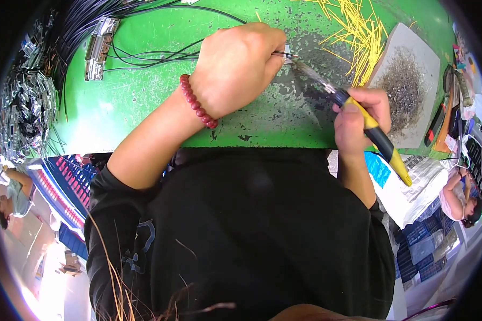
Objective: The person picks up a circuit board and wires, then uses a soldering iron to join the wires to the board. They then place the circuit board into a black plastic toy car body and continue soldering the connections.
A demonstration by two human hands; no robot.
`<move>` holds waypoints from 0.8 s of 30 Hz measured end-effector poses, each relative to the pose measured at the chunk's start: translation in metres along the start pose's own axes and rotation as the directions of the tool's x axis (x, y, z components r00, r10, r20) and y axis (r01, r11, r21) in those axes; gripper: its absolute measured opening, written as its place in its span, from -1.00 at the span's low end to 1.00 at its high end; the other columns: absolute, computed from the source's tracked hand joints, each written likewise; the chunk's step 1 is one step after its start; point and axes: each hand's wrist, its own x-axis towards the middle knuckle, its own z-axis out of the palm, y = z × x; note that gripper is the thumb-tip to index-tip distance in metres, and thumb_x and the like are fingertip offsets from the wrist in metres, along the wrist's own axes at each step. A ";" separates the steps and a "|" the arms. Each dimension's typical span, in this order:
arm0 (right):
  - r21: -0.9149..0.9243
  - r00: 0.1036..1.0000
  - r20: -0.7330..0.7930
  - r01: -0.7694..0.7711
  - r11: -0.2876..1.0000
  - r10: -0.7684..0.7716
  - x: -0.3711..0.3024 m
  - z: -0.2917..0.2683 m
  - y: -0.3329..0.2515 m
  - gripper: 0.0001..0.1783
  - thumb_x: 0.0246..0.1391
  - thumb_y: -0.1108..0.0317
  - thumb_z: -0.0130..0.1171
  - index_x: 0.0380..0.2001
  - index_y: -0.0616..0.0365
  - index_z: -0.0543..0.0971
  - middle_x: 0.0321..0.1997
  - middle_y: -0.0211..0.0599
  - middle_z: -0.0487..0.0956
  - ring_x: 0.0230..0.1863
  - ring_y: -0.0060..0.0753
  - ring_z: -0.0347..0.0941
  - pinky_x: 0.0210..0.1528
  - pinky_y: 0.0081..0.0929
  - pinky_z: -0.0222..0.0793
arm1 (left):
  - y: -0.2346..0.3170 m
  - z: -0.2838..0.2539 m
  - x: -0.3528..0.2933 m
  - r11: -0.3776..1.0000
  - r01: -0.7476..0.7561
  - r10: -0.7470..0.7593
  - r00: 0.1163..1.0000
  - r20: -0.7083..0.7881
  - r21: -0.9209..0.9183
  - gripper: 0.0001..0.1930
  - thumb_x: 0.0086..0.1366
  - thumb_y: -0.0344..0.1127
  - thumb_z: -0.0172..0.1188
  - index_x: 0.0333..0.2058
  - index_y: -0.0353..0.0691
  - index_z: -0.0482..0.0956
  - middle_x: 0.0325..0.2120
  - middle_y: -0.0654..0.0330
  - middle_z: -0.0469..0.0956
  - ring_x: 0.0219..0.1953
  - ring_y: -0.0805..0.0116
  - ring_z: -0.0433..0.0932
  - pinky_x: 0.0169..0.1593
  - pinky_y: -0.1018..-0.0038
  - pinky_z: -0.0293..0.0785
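My left hand [238,67], with a red bead bracelet [197,101] at the wrist, is closed in a pinch on thin black wires [150,56]. Their stripped ends poke out past the fingertips. The wires run left to a shiny metal part [99,49] lying on the green table. In my right hand [359,117] is a soldering iron [381,140] with a yellow and black handle, gripped like a pen. Its tip points up and left, close to the wire ends; whether it touches them I cannot tell.
Yellow thin tubes or wires [353,40] lie scattered at the far right. Beside them a grey board [426,101] carries dark crumbly residue. Many shiny metal parts [24,107] with black cables pile up at the left. Hand tools [442,123] lie at the right edge.
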 end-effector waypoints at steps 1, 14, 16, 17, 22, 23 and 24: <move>0.067 0.998 -0.036 0.054 0.996 -0.052 0.000 0.000 -0.001 -0.75 0.04 0.35 0.27 -0.30 0.29 0.48 -0.48 -0.41 0.48 -0.53 -0.68 0.37 -0.43 -0.69 0.29 | 0.000 -0.001 0.000 1.000 0.000 0.000 1.000 0.006 0.003 -0.93 0.14 -0.39 0.22 -0.43 -0.26 0.55 -0.49 0.06 0.54 -0.43 0.05 0.55 -0.36 0.27 0.46; 0.183 0.985 -0.088 0.161 0.970 -0.147 0.009 0.003 -0.002 -0.60 0.12 0.30 0.30 -0.09 0.29 0.41 -0.29 -0.20 0.57 -0.37 -0.53 0.53 -0.27 -0.58 0.49 | 0.001 -0.001 -0.001 1.000 0.011 -0.011 1.000 0.003 0.007 -0.92 0.14 -0.39 0.23 -0.43 -0.25 0.56 -0.50 0.08 0.54 -0.44 0.07 0.56 -0.37 0.27 0.46; 0.136 0.973 0.081 0.206 0.969 -0.218 0.020 0.009 -0.002 -0.50 0.21 0.41 0.21 0.16 0.30 0.32 -0.10 0.04 0.60 -0.32 -0.48 0.55 -0.24 -0.57 0.50 | 0.001 0.000 0.000 1.000 0.004 -0.004 1.000 -0.004 0.008 -0.92 0.13 -0.39 0.23 -0.43 -0.25 0.56 -0.50 0.07 0.54 -0.44 0.06 0.56 -0.36 0.27 0.46; 0.115 0.972 0.092 0.206 0.972 -0.216 0.024 0.018 -0.001 -0.53 0.22 0.47 0.17 0.17 0.30 0.34 -0.15 -0.02 0.62 -0.31 -0.47 0.58 -0.26 -0.58 0.51 | 0.001 0.000 0.000 1.000 0.002 -0.002 1.000 -0.003 0.007 -0.92 0.13 -0.39 0.23 -0.43 -0.25 0.56 -0.50 0.07 0.54 -0.44 0.06 0.56 -0.36 0.27 0.46; -0.121 0.983 0.165 0.100 0.988 -0.079 0.039 0.030 -0.005 -0.67 0.10 0.54 0.26 -0.04 0.10 0.59 -0.36 -0.37 0.62 -0.42 -0.60 0.55 -0.32 -0.64 0.47 | 0.001 0.001 -0.001 1.000 0.006 -0.006 1.000 -0.014 0.003 -0.93 0.13 -0.39 0.23 -0.43 -0.25 0.56 -0.50 0.07 0.54 -0.44 0.05 0.56 -0.37 0.26 0.46; -0.154 0.970 0.194 0.177 0.972 -0.146 0.043 0.032 -0.006 -0.63 0.06 0.55 0.28 -0.03 0.08 0.58 -0.37 -0.37 0.62 -0.44 -0.61 0.53 -0.34 -0.65 0.44 | 0.001 0.000 -0.001 1.000 0.007 -0.007 1.000 -0.015 0.002 -0.93 0.13 -0.39 0.23 -0.43 -0.25 0.56 -0.50 0.07 0.54 -0.44 0.05 0.56 -0.37 0.26 0.46; -0.122 0.969 0.214 0.154 0.981 -0.126 0.046 0.039 -0.010 -0.57 0.01 0.57 0.29 -0.01 0.04 0.56 -0.40 -0.38 0.61 -0.43 -0.63 0.51 -0.34 -0.66 0.43 | 0.001 -0.001 0.000 1.000 0.000 0.000 1.000 -0.018 0.008 -0.92 0.13 -0.40 0.23 -0.43 -0.25 0.55 -0.50 0.07 0.54 -0.44 0.05 0.56 -0.37 0.26 0.46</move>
